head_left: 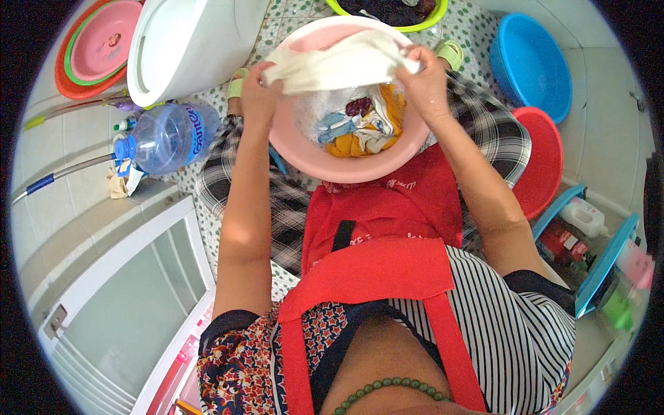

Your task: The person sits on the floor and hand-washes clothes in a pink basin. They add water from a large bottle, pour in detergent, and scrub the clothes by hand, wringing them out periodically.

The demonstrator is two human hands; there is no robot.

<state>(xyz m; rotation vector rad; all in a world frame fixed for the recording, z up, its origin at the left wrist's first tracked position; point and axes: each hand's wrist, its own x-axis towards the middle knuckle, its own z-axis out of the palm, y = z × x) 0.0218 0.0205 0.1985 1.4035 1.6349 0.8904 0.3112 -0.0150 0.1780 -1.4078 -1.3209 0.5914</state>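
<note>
A wet-looking white cloth point(342, 63) is stretched between my two hands above a pink basin point(332, 169). My left hand point(260, 91) is closed round the cloth's left end. At the opposite end, my right hand point(427, 79) grips a bunched corner of it. The basin stands in front of my lap and holds sudsy water. In it lies a heap of laundry, with a mustard-yellow garment point(353, 144), a light blue piece point(337, 126) and a dark red piece point(358, 106). The cloth hides part of the basin's far inside.
Beyond the pink basin is a yellow-green basin point(437, 19) of dark laundry. A blue basin point(566, 104) and a red basin point(543, 162) lean at the right, near a blue rack point(605, 266) with bottles. At left are a large clear bottle point(169, 142), a white fixture point(197, 48) and stacked basins point(104, 41).
</note>
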